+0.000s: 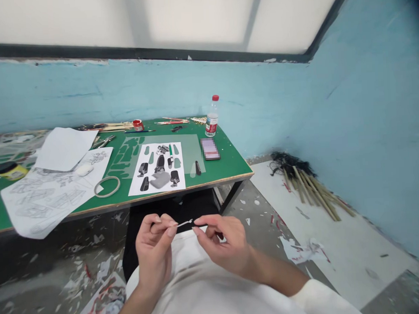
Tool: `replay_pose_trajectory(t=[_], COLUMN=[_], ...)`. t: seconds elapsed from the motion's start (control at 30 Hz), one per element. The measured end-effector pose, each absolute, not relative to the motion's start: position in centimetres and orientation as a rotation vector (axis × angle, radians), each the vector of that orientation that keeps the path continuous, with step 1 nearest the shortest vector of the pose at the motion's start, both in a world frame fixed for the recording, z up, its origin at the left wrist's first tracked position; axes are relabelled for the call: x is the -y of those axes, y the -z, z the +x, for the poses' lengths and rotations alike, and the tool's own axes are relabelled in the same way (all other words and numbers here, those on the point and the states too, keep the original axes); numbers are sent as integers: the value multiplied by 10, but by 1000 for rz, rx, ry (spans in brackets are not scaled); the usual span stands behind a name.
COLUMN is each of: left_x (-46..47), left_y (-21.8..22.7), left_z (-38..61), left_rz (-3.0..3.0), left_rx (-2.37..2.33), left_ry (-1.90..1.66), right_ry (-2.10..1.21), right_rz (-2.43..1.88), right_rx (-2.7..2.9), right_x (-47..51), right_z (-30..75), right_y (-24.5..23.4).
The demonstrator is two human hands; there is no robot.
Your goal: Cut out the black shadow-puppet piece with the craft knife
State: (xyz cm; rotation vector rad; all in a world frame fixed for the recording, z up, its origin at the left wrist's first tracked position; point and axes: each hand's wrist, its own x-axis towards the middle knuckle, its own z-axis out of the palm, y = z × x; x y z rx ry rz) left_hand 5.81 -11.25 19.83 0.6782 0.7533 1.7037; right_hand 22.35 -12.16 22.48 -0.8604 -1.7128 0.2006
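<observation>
A thin pale strip point(185, 223) lies crosswise before the torso, short of the green surface point(231, 159), pinched by the left hand point(154, 249), its tip beside the right hand point(230, 244), whose grip cannot be confirmed.

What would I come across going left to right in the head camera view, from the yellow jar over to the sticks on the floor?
Yellow jar with a black lid, pale ring, left hand, thin pale piece, right hand, sticks on the floor.
</observation>
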Motion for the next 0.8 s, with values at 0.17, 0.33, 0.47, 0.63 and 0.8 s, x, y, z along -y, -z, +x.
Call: replay_pose_trajectory(t=[0.17, 0.33, 0.47, 0.63, 0.8], left_x=[115, 117, 117, 118, 118], left_y=[-198, -198, -198, -199, -198], left_z=[59, 60, 60, 61, 61], left_rz=[751, 815, 858, 898, 915], left_rx=[-727, -719, -716, -713, -708], left_ry=[-1713, -1711, -1727, -1738, -1739], right_ry=[-184, -174, -181, -168, -152], right_rz=[-867, -878, -882, -885, -881], right_rx=[1709, 1722, 1723, 1722, 1735], right_x=[122, 122, 122, 122, 122], right_z=[223, 224, 225, 225, 225], right_y=[-224, -224, -224, -223, -224])
